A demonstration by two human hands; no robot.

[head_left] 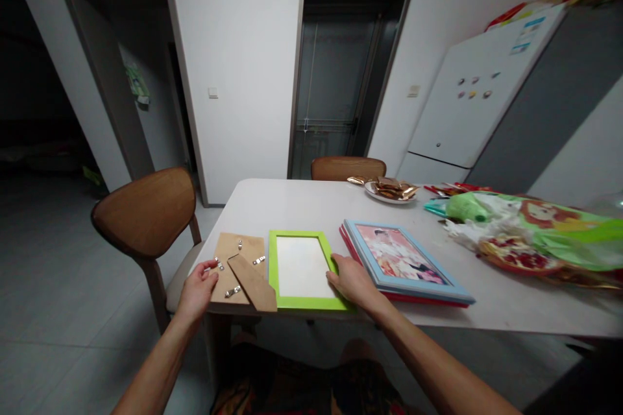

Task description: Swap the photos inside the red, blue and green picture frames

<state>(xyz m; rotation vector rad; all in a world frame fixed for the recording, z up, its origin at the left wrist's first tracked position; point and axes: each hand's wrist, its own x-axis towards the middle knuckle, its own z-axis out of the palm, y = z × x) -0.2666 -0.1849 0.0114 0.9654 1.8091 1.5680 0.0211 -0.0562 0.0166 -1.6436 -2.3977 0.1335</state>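
One hand (353, 282) touches the green frame (302, 266).

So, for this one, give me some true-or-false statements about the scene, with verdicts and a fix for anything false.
1. A blue picture frame lies on top of a red frame. True.
2. The left hand holds the blue picture frame. False: it is at the edge of a brown backing board fitted with metal clips.
3. The fingers of the right hand are at the right edge of a lime-green picture frame. True.
4. The white plate holds a green plastic bag. False: it holds foil packets, and the bag lies further right.
5. A white refrigerator with magnets stands beyond the table's right side. True.
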